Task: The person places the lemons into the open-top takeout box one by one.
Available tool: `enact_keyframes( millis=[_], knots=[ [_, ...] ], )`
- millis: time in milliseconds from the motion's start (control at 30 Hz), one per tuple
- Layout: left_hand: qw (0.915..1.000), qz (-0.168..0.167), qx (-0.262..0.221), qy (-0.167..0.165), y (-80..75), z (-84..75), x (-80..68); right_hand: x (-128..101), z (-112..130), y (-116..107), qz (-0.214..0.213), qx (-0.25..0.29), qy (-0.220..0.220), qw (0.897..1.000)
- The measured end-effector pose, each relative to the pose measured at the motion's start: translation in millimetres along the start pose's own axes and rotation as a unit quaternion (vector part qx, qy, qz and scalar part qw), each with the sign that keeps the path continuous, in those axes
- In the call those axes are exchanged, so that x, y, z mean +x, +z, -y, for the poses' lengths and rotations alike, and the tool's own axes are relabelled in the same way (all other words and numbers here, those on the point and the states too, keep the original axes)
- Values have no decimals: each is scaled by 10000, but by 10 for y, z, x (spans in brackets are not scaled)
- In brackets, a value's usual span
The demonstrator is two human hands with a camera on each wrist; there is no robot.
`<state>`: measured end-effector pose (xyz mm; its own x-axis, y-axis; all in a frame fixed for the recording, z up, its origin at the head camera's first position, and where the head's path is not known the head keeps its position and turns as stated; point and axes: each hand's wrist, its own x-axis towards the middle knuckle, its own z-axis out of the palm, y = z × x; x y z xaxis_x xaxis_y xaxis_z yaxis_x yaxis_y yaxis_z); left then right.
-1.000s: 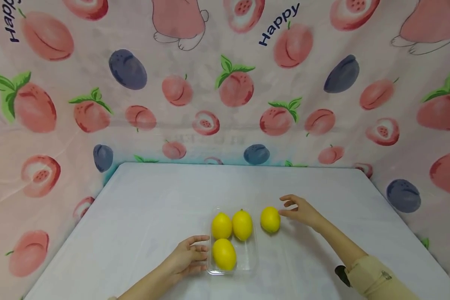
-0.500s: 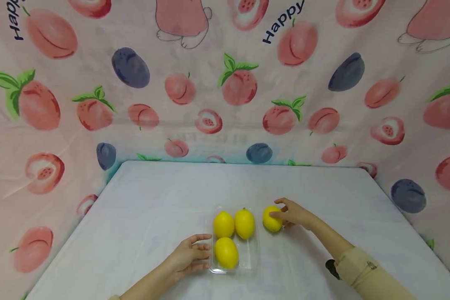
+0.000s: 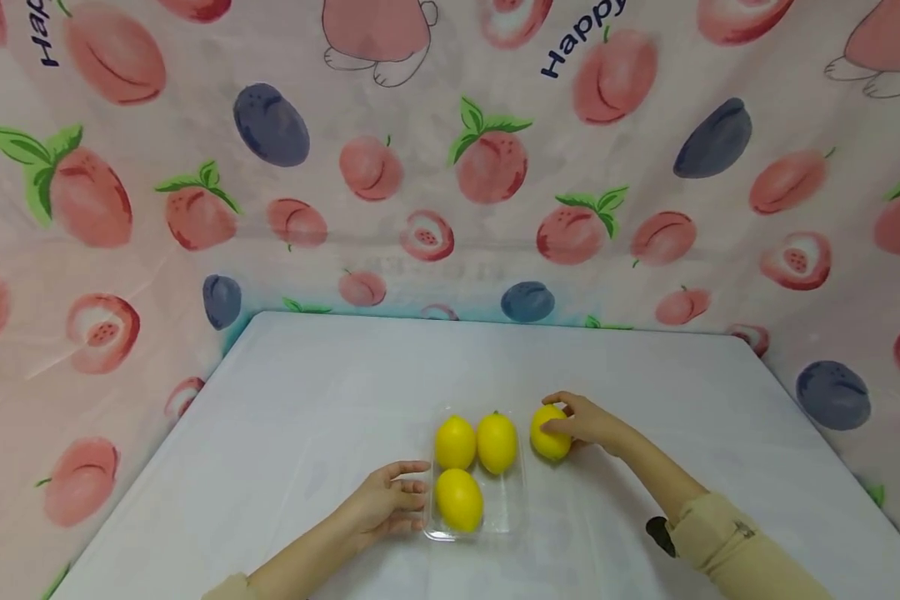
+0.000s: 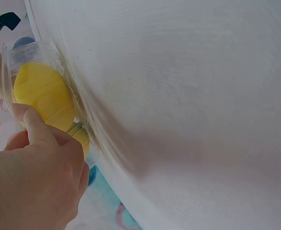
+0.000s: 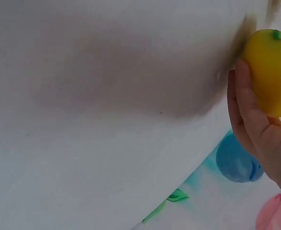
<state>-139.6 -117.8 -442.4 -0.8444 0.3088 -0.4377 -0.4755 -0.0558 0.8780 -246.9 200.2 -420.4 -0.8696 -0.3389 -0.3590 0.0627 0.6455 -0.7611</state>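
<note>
A clear plastic container (image 3: 504, 518) sits on the white table with three yellow lemons inside, two side by side at the far end and one lemon (image 3: 459, 500) near the front left. My left hand (image 3: 387, 504) is at the container's left side, its loosely bent fingers touching the wall. In the left wrist view, lemons show through the clear plastic (image 4: 28, 53). Just right of the container, my right hand (image 3: 592, 425) grips another lemon (image 3: 549, 443) between thumb and fingers. The right wrist view shows fingers (image 5: 248, 98) lying along that lemon (image 5: 272, 72), which has a green stem tip.
The white table (image 3: 330, 383) has its far edge against a pink cloth backdrop (image 3: 307, 275) printed with peaches and dark plums. A dark object (image 3: 660, 536) is at the right sleeve's cuff.
My right hand has moved left onto the lone lemon and closed its thumb and fingers on it. The left hand has stayed at the container. The head view has shifted slightly.
</note>
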Motion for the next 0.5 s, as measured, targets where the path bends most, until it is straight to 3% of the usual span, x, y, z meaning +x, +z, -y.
enact_keyframes(
  millis=[500],
  knots=[
    [9999, -79, 81, -10, 27, 13, -5, -287, 138, 40, -514, 30, -345, 9981]
  ],
)
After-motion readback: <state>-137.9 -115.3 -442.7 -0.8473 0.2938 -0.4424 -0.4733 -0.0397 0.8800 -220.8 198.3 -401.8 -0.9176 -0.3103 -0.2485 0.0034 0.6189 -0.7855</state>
